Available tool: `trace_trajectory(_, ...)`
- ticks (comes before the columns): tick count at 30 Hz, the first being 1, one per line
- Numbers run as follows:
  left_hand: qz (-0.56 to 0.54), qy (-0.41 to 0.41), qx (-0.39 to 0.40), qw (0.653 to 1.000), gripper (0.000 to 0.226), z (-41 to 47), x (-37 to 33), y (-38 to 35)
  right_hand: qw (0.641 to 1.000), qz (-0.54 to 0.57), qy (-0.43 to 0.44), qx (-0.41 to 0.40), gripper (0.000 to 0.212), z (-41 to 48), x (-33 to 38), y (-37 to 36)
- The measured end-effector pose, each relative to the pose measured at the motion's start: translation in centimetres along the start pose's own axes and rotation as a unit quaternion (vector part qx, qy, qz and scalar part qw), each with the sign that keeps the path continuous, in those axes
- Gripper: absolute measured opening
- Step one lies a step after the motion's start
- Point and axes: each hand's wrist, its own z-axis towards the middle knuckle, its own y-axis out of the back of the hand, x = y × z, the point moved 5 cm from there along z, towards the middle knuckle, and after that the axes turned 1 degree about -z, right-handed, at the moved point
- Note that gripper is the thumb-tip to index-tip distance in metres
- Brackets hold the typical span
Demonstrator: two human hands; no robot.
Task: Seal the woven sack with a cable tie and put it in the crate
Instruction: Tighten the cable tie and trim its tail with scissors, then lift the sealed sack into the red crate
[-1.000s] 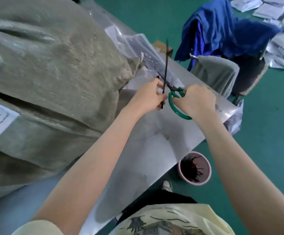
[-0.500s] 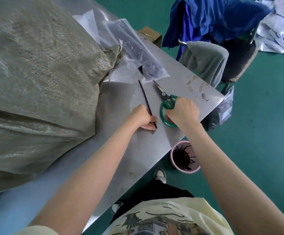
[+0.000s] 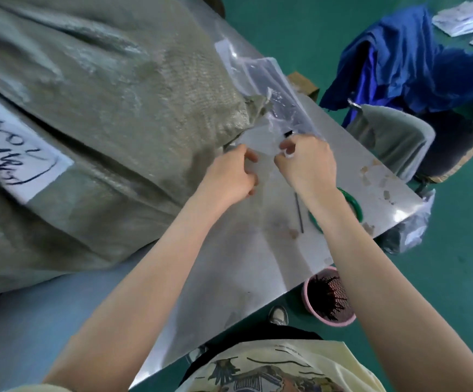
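The big grey-green woven sack [image 3: 111,114] lies on the steel table [image 3: 246,267] and fills the left side; a white handwritten label [image 3: 12,154] is stuck on it. Its corner [image 3: 253,108] points at a clear plastic bag of black cable ties [image 3: 277,89]. My left hand [image 3: 229,176] and my right hand [image 3: 307,162] both pinch the near end of that bag, beside the sack's corner. A black tip [image 3: 287,133] shows just above my right fingers. A black tie piece [image 3: 299,212] and green-handled scissors [image 3: 352,203] lie on the table by my right forearm. No crate is in view.
A pink bucket [image 3: 308,295] holding black tie offcuts stands on the green floor below the table edge. A chair [image 3: 393,137] draped with blue cloth [image 3: 404,60] stands past the table's far right corner. A small cardboard box [image 3: 304,84] sits behind the bag. A plastic bag [image 3: 410,230] hangs off the table corner.
My right hand has let go of the scissors and my left of the black tie piece; both now lie on the table. Both hands moved up to the clear bag.
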Motion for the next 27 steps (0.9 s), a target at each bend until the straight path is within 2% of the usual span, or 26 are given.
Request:
trace_trajectory(3,0.021,-0.053,-0.066,0.996,0.029,-2.6,-0.9,4.7,0.995,0.049,0.075,-0.035,0.026,-0.1,5.3,0.5)
trace_trajectory(7,0.014,-0.114,-0.169,0.979,0.027,-6.9,-1.8,11.4,0.971,0.111,0.185,-0.106,0.026,-1.2,12.8,2.0)
trace_trajectory(12,-0.033,-0.126,-0.307,0.943,0.018,-10.8,-1.2,19.2,0.927,0.251,0.234,-0.152,0.019,-2.7,19.1,6.0)
trace_trajectory(16,-0.023,-0.103,-0.415,0.904,0.022,-12.6,0.1,24.1,0.913,0.243,0.295,-0.143,0.024,-3.0,23.9,7.5)
trace_trajectory(19,0.071,-0.072,-0.502,0.859,0.032,-13.5,0.9,27.3,0.927,0.138,0.327,-0.118,0.044,-2.3,27.4,7.2)
trace_trajectory(20,0.114,-0.039,-0.512,0.850,0.040,-13.4,1.6,28.5,0.934,0.086,0.332,-0.097,0.056,-2.0,28.8,6.8)
trace_trajectory(22,0.180,0.094,-0.456,0.867,0.062,-11.6,3.9,30.2,0.949,-0.005,0.315,-0.026,0.082,-1.0,30.5,5.4)
trace_trajectory(24,0.157,0.202,-0.380,0.889,0.080,-10.1,6.3,30.9,0.955,-0.056,0.285,0.052,0.098,-0.1,31.7,3.4)
trace_trajectory(25,0.127,0.219,-0.352,0.901,0.082,-9.3,7.2,30.9,0.956,-0.072,0.274,0.079,0.096,0.1,31.9,2.4)
trace_trajectory(27,0.114,0.200,-0.318,0.920,0.068,-8.1,8.0,30.7,0.955,-0.086,0.271,0.088,0.071,0.2,32.6,1.0)
